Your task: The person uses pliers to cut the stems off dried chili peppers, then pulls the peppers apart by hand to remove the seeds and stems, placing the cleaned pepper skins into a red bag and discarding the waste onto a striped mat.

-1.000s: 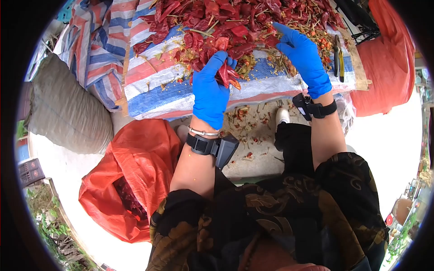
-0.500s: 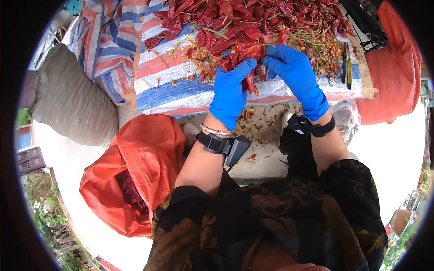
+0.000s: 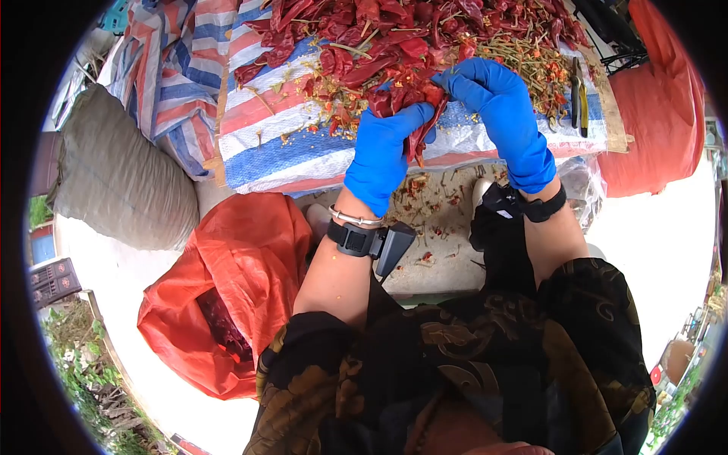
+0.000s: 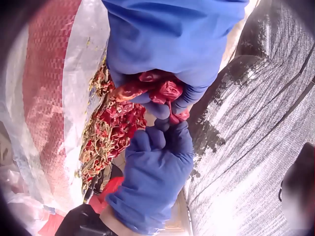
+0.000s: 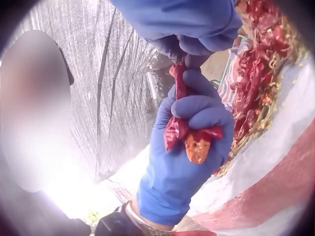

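Note:
Blue gloves cover both hands. The left hand point(image 3: 381, 158) curls round several dried red peppers point(image 3: 409, 95) at the near edge of the pepper pile point(image 3: 455, 23). In the right wrist view, pepper pieces point(image 5: 176, 132) poke out between the left hand's point(image 5: 182, 157) curled fingers. The right hand point(image 3: 500, 114) meets it from the right, its thumb and fingers pinching the upper end of a held pepper point(image 5: 178, 71). In the left wrist view the fingertips of the right hand point(image 4: 157, 172) touch the pepper tip just beside the left hand point(image 4: 162, 44).
A striped sheet point(image 3: 280, 163) covers the table. Cut stems point(image 3: 542, 72) and scissors-like black and yellow tools point(image 3: 580, 102) lie at the right. An open red bag point(image 3: 250, 258) stands below left, a grey sack point(image 3: 125, 174) further left, another red bag point(image 3: 656, 125) at right.
Over the last second the right hand came from the pile to the left hand, which shifted right with its peppers. Since half a second ago, both hands have stayed close together.

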Motion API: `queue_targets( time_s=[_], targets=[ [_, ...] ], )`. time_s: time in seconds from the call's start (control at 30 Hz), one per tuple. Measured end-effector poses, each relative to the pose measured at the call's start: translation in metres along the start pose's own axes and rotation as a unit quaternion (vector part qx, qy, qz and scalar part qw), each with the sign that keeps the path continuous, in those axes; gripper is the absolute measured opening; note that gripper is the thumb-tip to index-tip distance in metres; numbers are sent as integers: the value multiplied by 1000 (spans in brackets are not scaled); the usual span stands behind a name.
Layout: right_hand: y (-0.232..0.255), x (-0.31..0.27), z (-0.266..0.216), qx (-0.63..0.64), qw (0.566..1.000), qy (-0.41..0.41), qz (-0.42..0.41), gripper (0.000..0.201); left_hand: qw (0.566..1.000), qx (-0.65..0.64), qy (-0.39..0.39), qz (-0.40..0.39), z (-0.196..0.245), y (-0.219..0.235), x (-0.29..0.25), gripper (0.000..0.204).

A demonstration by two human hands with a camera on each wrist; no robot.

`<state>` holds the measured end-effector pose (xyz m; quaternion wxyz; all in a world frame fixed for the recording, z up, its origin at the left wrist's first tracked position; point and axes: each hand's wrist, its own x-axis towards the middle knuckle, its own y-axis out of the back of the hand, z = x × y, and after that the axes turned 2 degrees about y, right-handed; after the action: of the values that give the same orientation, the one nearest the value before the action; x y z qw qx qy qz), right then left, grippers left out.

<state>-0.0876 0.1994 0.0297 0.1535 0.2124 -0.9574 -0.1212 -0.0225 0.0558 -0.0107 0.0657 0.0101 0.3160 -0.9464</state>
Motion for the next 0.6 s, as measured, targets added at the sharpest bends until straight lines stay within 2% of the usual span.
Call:
queue_targets(
  time_s=[0.03,0.07,0.1,0.17,0.2,0.27,0.3,0.37,0.5,0.57,0.6],
  targets=[
    [3,0,-1,116,990,-76,-18,16,1000,-17,20,-14,1,1,-1,29],
    [5,1,-1,231,961,-151,-37,17,998,-35,40,-28,1,2,-2,29],
    [3,0,5,231,961,-150,-36,17,998,-34,40,-29,0,3,-2,29],
    [-4,-4,24,371,915,-148,-61,18,993,-91,53,-44,-6,7,-1,34],
    [-5,-6,28,372,914,-148,-61,18,993,-91,53,-44,-8,8,-1,34],
    [-6,-11,32,505,839,-181,-85,22,982,-158,82,-56,-11,7,-5,34],
    [-7,-11,33,506,839,-181,-85,22,983,-157,82,-56,-11,7,-5,34],
    [-9,-11,35,594,772,-212,-81,24,976,-192,77,-63,-12,8,-3,27],
    [-9,-9,24,609,754,-240,-59,24,964,-231,107,-82,-12,8,-3,28],
    [-9,-3,20,722,629,-277,-83,22,971,-186,95,-113,-6,6,-3,28],
    [-7,-1,22,721,629,-277,-84,22,971,-186,94,-114,-6,6,-3,28]
  ],
)
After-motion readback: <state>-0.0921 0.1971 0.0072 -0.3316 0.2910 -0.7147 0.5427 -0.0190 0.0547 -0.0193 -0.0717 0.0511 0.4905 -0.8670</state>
